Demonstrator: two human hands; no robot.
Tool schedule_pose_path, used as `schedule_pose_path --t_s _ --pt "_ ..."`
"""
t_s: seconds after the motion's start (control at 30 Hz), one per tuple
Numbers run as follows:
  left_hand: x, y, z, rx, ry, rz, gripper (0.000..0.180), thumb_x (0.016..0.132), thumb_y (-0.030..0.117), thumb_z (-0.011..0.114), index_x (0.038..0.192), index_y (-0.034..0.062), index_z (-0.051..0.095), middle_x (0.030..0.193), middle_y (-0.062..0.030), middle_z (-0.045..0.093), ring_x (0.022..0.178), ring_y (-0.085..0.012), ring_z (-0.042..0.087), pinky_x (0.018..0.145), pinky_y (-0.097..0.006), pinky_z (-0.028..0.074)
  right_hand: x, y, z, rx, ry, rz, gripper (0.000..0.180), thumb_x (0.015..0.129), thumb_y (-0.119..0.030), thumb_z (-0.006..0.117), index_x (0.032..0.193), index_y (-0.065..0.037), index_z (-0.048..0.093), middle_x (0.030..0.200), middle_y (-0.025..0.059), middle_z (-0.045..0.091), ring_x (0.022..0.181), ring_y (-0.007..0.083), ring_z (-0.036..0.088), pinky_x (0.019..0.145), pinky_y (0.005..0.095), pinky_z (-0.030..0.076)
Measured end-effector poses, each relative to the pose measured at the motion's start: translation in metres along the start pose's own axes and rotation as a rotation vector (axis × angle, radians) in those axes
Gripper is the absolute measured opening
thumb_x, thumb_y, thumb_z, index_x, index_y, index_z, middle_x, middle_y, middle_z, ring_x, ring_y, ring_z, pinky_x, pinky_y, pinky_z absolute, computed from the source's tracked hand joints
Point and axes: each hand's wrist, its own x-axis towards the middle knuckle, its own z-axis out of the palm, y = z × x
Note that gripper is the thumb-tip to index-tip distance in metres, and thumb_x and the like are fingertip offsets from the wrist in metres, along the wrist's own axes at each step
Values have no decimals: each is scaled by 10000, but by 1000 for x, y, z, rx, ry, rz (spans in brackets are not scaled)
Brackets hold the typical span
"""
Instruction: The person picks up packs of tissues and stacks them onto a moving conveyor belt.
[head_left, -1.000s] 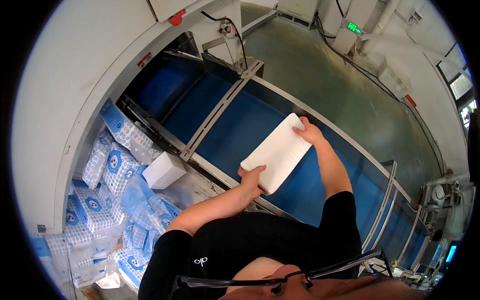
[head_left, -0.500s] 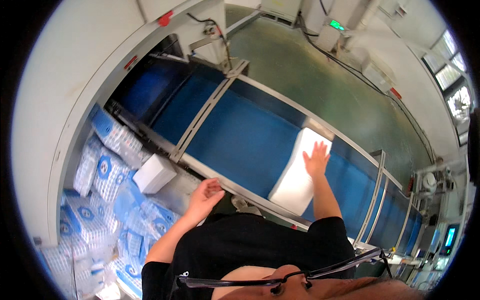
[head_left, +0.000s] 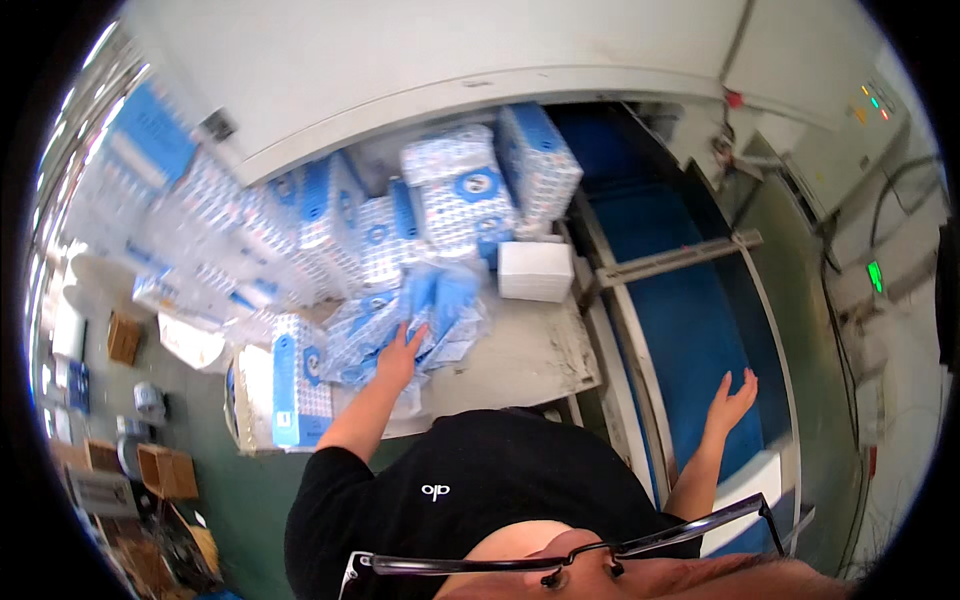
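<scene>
My left hand (head_left: 398,362) lies on a loose heap of crumpled blue-and-white plastic bags (head_left: 440,305) on a pale worktable (head_left: 515,350). Its fingers are apart and grip nothing that I can see. Over the blue conveyor belt (head_left: 680,300), at the right, my right hand (head_left: 733,402) is open with its fingers spread and nothing in it. Nearer to me on the belt is a white block-like stack (head_left: 748,492), partly hidden by my right arm and the glasses. A smaller white stack (head_left: 536,271) sits at the table's back right, beside the bags.
Several filled blue-and-white packs (head_left: 465,200) stand along the back and left of the table. One upright pack (head_left: 301,385) is at its left end. A white machine housing (head_left: 450,60) overhangs the back. A metal crossbar (head_left: 680,262) spans the belt. Cardboard boxes (head_left: 167,470) stand on the floor at far left.
The view has swung left toward the table. My left hand has gone from beside the belt's edge onto the bags. My right hand has come off the white block-like stack.
</scene>
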Motion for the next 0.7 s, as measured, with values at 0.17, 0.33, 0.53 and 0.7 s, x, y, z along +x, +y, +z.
schedule_pose_path --t_s 0.17,0.33,0.53,0.7 --pt "5 -64 -44 31 207 210 571 869 12 434 1343 322 508 1457 -190 376 1305 -391 393 1022 -499 384 -25 -130 43 322 -195 -315 394 860 -170 648 1195 7 542 1269 196 533 1225 390 457 1046 469 336" --pt "-6 -54 -72 133 36 148 547 771 329 719 1295 311 564 1442 -192 384 1317 -390 379 1036 -487 370 -83 -260 66 618 -553 -623 413 751 -118 717 1137 -51 588 1199 178 565 1181 378 490 993 461 387" --pt "-48 -52 -185 -394 924 137 420 772 361 739 1084 91 659 964 -137 642 929 -295 620 773 -397 495 -135 -290 75 777 -652 -657 358 753 -147 733 1080 -49 624 1137 172 599 1108 376 535 952 458 415" --pt "-69 -93 -360 -214 1763 -51 625 717 371 810 1106 11 480 988 -163 493 896 -320 490 788 -396 427 -136 -310 67 808 -668 -692 321 758 -157 736 1043 -46 640 1068 161 629 1037 363 570 897 444 450"
